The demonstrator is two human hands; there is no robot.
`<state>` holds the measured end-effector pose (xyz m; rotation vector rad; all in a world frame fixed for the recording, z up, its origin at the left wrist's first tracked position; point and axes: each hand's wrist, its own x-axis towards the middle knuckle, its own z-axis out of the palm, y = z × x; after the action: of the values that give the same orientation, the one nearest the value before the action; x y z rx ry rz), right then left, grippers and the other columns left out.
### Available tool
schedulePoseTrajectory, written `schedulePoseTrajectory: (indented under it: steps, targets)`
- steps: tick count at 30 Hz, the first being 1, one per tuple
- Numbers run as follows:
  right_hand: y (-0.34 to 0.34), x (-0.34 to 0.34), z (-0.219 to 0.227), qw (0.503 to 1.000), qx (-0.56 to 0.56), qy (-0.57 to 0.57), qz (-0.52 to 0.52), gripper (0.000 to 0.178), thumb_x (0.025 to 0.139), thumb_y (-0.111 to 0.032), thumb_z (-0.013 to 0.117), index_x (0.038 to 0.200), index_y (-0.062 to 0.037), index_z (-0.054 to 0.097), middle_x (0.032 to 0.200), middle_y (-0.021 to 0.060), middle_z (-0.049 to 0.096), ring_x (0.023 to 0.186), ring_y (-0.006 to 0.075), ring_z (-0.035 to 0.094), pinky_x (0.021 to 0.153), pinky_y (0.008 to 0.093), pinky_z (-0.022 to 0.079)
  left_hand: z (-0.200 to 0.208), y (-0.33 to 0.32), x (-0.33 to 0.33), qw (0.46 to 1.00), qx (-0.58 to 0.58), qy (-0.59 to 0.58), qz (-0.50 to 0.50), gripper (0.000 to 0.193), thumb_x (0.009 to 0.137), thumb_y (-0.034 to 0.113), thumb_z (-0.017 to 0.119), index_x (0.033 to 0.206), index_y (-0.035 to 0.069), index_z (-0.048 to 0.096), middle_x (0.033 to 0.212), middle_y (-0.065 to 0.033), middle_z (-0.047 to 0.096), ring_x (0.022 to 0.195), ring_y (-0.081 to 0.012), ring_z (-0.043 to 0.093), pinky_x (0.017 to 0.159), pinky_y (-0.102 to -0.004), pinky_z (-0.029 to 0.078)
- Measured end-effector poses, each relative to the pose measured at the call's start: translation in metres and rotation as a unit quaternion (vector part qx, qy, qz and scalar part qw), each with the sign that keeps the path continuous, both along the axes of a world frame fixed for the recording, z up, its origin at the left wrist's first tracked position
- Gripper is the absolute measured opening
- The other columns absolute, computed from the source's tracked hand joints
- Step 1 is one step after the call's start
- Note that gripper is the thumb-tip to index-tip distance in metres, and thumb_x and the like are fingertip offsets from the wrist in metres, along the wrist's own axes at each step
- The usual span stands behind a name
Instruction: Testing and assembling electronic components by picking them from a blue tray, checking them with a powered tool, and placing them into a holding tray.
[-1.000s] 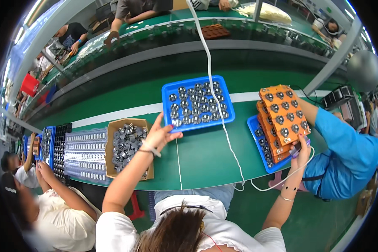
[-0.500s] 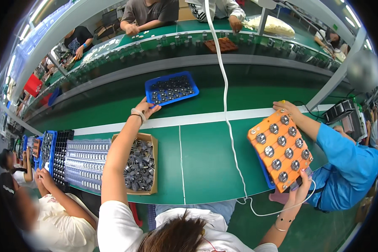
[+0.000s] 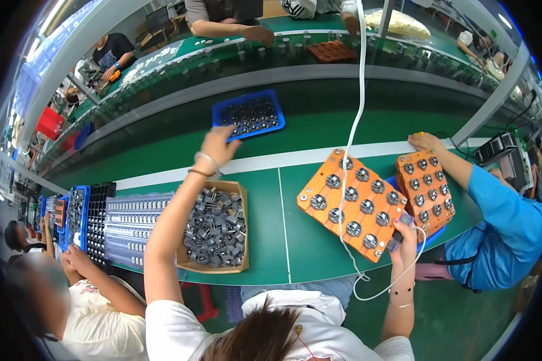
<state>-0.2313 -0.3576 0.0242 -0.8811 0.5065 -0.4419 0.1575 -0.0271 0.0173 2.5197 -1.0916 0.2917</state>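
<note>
My right hand (image 3: 405, 245) grips the near right corner of an orange fixture plate (image 3: 328, 187), which it holds tilted above the bench. Rows of round metal parts sit in the plate, and a small grey block shows by my fingers. My left hand (image 3: 218, 148) is open, fingers stretched toward a shallow blue tray (image 3: 276, 99) of small dark metal parts. Its fingertips overlap the tray's near left corner; whether they touch it I cannot tell. Below my left hand, a cardboard box (image 3: 245, 225) holds many grey square parts with metal pins.
A white cable (image 3: 356, 114) hangs across the plate and loops by my right wrist. On the right, a blue-sleeved co-worker sits by another orange plate (image 3: 427, 183) over a blue tray. Clear plastic trays (image 3: 126, 231) and a black rack (image 3: 97, 219) lie left.
My left hand has let go of the blue tray and drawn back slightly. My right hand has brought the orange plate leftward, uncovering the second plate beside the co-worker.
</note>
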Motion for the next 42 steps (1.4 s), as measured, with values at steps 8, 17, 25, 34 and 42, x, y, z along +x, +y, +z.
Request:
schedulePoseTrajectory:
  steps: [8,17,25,34,42]
  targets:
    - [0.024,0.049,-0.015,0.99,-0.01,0.039,0.132,0.041,0.078,-0.006,0.065,0.117,0.0021,0.054,0.091,0.006,0.064,0.072,0.0118,0.061,0.055,0.0232,0.047,0.061,-0.058,-0.148,0.933,-0.03,0.26,-0.246,0.08,0.082,0.038,0.069,0.145,0.01,0.028,0.141,-0.0246,0.033,0.135,-0.0388,0.029,0.111,-0.0452,0.026]
    - [0.026,0.061,-0.036,0.952,-0.038,0.12,0.28,0.04,0.076,-0.004,0.07,0.112,0.0016,0.054,0.081,0.0064,0.063,0.058,0.0105,0.058,0.049,0.0219,0.048,0.02,-0.056,-0.138,0.918,0.096,0.305,-0.236,0.092,0.075,0.047,0.074,0.144,0.006,0.029,0.14,-0.0252,0.035,0.13,-0.038,0.036,0.105,-0.0393,0.036]
    - [0.022,0.058,-0.037,0.912,-0.132,0.185,0.342,0.036,0.08,-0.011,0.071,0.109,0.0019,0.055,0.084,0.0068,0.064,0.064,0.0113,0.061,0.053,0.022,0.051,0.004,-0.063,-0.154,0.885,0.183,0.356,-0.238,0.08,0.078,0.044,0.071,0.139,0.004,0.038,0.12,-0.0195,0.049,0.107,-0.0334,0.05,0.095,-0.037,0.041]
    - [0.022,0.055,-0.041,0.938,-0.317,0.124,0.069,0.017,0.085,-0.009,0.067,0.093,-0.0042,0.052,0.076,0.0016,0.058,0.067,0.0086,0.059,0.062,0.0215,0.047,0.0,-0.095,-0.179,0.941,0.065,0.188,-0.275,0.035,0.077,0.028,0.073,0.102,0.006,0.064,0.105,-0.0095,0.059,0.096,-0.0276,0.057,0.088,-0.0372,0.044]
    - [0.038,0.043,-0.074,0.958,-0.278,0.05,0.047,0.03,0.082,-0.006,0.068,0.102,-0.0056,0.046,0.1,0.0047,0.048,0.089,0.0122,0.052,0.08,0.0241,0.044,-0.023,-0.128,-0.193,0.943,0.039,0.116,-0.309,0.012,0.078,0.016,0.067,0.088,0.01,0.066,0.089,-0.0043,0.062,0.086,-0.0238,0.059,0.079,-0.036,0.049]
